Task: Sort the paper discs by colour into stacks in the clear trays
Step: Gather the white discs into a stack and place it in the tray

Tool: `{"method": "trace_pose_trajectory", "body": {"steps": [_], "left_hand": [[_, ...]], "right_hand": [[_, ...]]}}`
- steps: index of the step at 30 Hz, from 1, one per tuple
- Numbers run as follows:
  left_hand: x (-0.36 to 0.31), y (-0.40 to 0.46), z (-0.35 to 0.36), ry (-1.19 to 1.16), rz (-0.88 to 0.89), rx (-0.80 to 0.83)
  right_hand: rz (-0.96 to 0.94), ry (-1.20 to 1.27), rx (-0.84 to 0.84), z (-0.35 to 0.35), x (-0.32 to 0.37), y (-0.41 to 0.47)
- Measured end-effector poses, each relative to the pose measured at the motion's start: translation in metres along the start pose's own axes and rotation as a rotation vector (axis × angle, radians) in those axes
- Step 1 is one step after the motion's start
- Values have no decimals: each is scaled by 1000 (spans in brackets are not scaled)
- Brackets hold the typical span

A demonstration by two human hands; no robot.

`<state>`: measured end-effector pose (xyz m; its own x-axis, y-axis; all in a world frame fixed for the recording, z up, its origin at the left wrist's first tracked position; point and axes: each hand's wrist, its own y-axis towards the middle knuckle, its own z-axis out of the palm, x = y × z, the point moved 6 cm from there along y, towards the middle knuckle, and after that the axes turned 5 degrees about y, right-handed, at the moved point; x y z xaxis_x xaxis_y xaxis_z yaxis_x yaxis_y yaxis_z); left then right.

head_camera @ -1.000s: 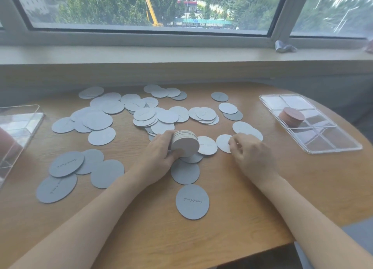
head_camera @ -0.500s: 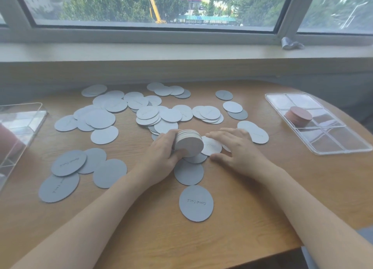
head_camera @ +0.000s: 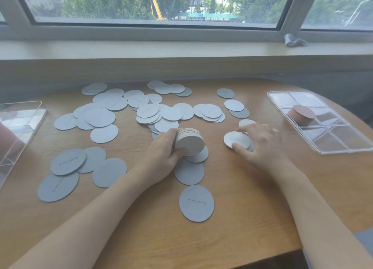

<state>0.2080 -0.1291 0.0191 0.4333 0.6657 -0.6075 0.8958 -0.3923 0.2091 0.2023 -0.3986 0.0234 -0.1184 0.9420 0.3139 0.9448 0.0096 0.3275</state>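
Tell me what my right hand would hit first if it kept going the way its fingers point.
The right hand points up and left, pinching a pale disc. Straight on, it would probably meet the overlapping discs lying mid-table first, though depth is hard to judge here.

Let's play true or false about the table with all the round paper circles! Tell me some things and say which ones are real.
1. The left hand holds a stack of pale discs. True.
2. The clear tray on the right has a stack of blue discs in it. False: the stack in it is reddish-brown.
3. The right hand is picking at a pale disc on the table. True.
4. The grey disc nearest the person has writing on it. True.
5. Both hands are resting flat with nothing in their grip. False: the left hand grips the stack and the right hand's fingers are on a disc.
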Motion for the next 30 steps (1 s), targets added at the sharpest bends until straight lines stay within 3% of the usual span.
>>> {"method": "trace_pose_trajectory", "body": {"steps": [2,7,12,20,30], "left_hand": [[0,0,0,-3,5,3],[-1,-1,0,-22,11,4],[0,0,1,-26,16,5],[2,1,1,-42,22,3],[8,2,5,13,50,-25]], "right_hand": [[70,-48,68,6,-5,1],[45,-92,44,8,-2,0],[67,309,108,4,11,-4],[40,752,-30,-1,37,-1],[-27,1110,137,15,109,3]]}}
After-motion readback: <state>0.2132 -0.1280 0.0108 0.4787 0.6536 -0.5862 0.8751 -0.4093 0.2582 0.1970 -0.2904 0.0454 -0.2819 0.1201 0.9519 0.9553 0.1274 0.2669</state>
